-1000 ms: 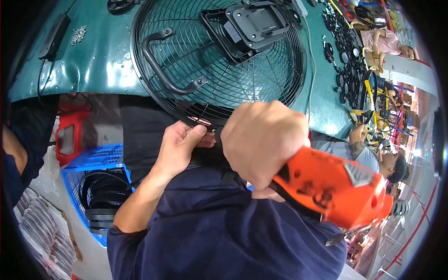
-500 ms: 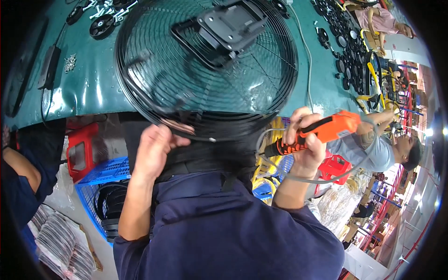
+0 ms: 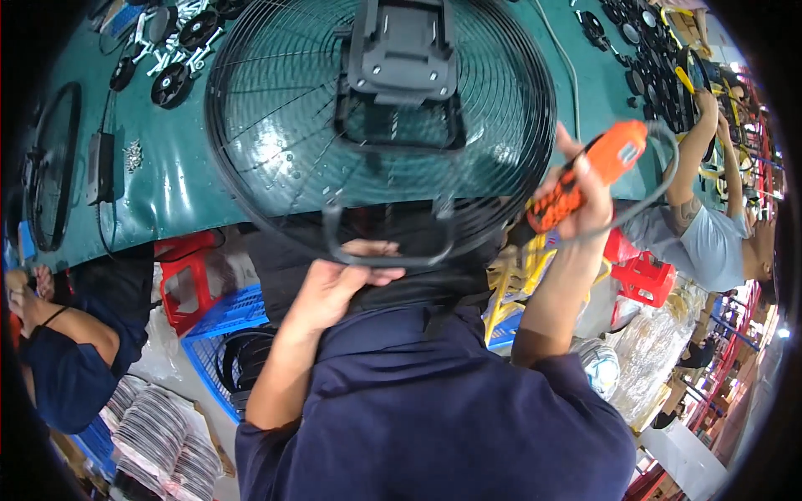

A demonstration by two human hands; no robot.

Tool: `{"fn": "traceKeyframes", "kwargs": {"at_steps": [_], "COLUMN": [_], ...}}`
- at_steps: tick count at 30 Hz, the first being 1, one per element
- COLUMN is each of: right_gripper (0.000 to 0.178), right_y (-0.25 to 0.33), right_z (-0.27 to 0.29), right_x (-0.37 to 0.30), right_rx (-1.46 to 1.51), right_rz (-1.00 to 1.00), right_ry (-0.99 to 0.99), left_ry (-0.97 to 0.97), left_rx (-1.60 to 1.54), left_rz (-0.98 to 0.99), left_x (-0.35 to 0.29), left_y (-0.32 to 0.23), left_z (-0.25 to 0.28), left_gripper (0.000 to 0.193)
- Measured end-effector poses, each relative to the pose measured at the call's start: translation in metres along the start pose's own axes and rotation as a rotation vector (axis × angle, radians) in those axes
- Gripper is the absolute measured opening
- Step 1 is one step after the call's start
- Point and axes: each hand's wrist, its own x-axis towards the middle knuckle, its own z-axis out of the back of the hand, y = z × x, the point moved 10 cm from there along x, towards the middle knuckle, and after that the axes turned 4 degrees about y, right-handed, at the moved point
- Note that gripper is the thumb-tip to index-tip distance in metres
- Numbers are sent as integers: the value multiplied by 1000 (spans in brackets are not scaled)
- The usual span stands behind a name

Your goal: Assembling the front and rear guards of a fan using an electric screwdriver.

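A round black wire fan grille (image 3: 276, 108) lies on the green table, its near rim jutting past the front edge. On it sits a black plastic housing (image 3: 401, 71), with a dark U-shaped frame below it. A black U-shaped handle (image 3: 388, 260) is at the near rim. My left hand (image 3: 338, 288) is closed around the near rim beside this handle, fingertips showing behind the wires. In my right hand (image 3: 589, 196) is an orange electric screwdriver (image 3: 614, 154), pointing down and left beside the grille's right rim; its tip is blurred. A grey cord loops from its upper end.
Screws (image 3: 134, 156), a power adapter (image 3: 101, 167) and black wheels (image 3: 171, 85) with bolts lie at left. More round black parts (image 3: 647, 75) fill the far right. Below the table stand a blue crate (image 3: 205, 355) and red stools (image 3: 647, 280). Co-workers are on both sides.
The grille has turned, bringing its housing upright and the handle round to the near middle. My left hand has shifted right along the rim. The screwdriver has moved up and right, tilting steeper.
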Motion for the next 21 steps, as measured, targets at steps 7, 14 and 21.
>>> {"fn": "traceKeyframes", "kwargs": {"at_steps": [7, 14, 21], "right_gripper": [62, 60, 45], "right_y": [101, 110, 89], "right_z": [6, 30, 15], "right_x": [-18, -52, -56], "right_rx": [93, -112, -234], "right_rz": [481, 810, 822], "right_ry": [435, 39, -82], "left_ry": [179, -1251, -1339], "left_rx": [714, 1110, 1361], "left_rz": [-79, -392, -288], "left_x": [-5, -101, -68], "left_y": [-86, -252, -275], "left_z": [-27, 206, 216], "left_gripper": [26, 27, 30]}}
